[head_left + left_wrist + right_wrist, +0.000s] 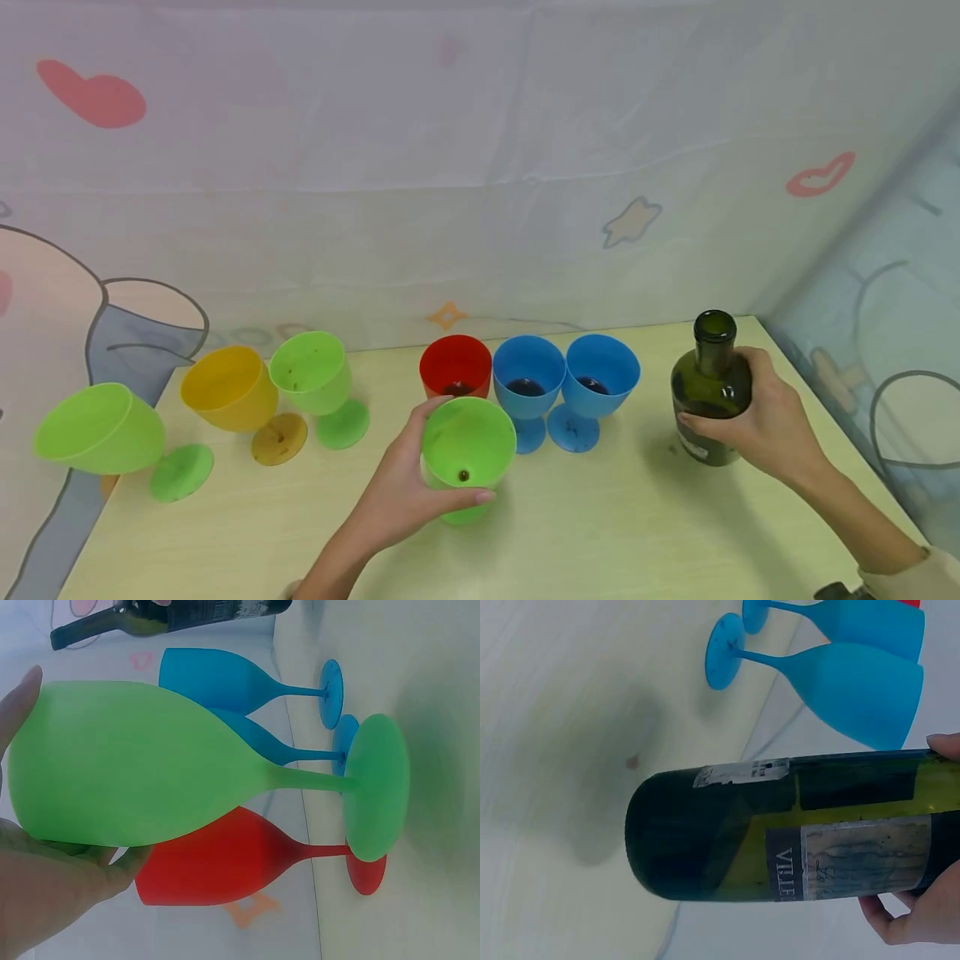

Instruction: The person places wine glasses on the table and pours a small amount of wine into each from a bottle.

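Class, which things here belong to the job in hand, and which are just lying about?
In the job:
left hand holding a green goblet
right hand gripping the bottle
probably the red goblet and two blue goblets, containing dark liquid

Seemingly standing by:
yellow goblet
two green goblets at left

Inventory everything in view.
Green plastic goblets: 3, light green, two left, one centre
Yellow plastic goblet: 1, amber, left
Red plastic goblet: 1, red, centre
Blue plastic goblets: 2, blue, beside red
Dark liquid: 3 pools, blackish, in red and blue goblets
Green glass bottle: 1, dark green, right
Table: 1, pale yellow, underneath
Printed cloth backdrop: 1, whitish, behind
Unclear object: 1, black, bottom right
Sleeves: 2, beige, bottom
Left grip: 1, bare, round green goblet
Right grip: 1, bare, round bottle
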Available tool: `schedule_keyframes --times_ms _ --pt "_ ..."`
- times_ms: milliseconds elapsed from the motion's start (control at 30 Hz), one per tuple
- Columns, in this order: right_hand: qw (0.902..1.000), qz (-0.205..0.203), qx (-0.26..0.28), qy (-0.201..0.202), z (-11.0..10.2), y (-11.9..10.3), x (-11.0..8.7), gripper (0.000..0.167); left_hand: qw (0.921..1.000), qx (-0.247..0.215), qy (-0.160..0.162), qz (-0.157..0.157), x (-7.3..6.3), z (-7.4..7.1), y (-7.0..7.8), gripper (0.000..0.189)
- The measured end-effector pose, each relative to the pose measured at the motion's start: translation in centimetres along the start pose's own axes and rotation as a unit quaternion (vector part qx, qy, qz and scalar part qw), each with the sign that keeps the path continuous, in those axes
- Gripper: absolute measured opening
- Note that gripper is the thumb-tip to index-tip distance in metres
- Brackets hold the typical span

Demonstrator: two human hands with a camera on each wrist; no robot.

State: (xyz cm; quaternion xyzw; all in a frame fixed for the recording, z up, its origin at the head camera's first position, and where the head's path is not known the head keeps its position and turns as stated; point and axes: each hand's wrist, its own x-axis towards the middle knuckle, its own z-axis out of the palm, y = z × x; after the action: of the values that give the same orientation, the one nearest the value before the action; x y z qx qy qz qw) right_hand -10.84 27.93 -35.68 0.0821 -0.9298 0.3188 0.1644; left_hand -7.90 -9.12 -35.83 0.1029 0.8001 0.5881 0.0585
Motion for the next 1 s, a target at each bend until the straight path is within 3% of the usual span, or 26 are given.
schedule_keyframes --times_ms 200,333,600,800,1000 --pt "0.9978 -0.053 -0.032 0.025 0.0 -1.0 0.2 0.077 0.9999 -0.005 -0.004 0.009 0.1 0.4 0.2 0.088" --pt "0.9908 -0.1 -0.08 0.045 0.1 -1.3 0.2 0.074 0.9999 -0.004 -0.009 0.008 0.2 0.6 0.2 0.088" --pt "0.9712 -0.163 -0.161 0.064 0.3 -1.7 -0.1 0.077 0.9998 -0.002 -0.021 -0.001 0.3 0.8 0.2 0.091" --pt "0.9494 -0.219 -0.213 0.071 0.4 -2.5 -0.1 0.082 0.9997 0.001 -0.025 0.007 0.5 1.0 0.4 0.091" --pt "0.9324 -0.254 -0.248 0.068 0.7 -3.5 0.1 0.066 0.9995 0.004 -0.03 0.003 0.8 1.4 0.7 0.093"
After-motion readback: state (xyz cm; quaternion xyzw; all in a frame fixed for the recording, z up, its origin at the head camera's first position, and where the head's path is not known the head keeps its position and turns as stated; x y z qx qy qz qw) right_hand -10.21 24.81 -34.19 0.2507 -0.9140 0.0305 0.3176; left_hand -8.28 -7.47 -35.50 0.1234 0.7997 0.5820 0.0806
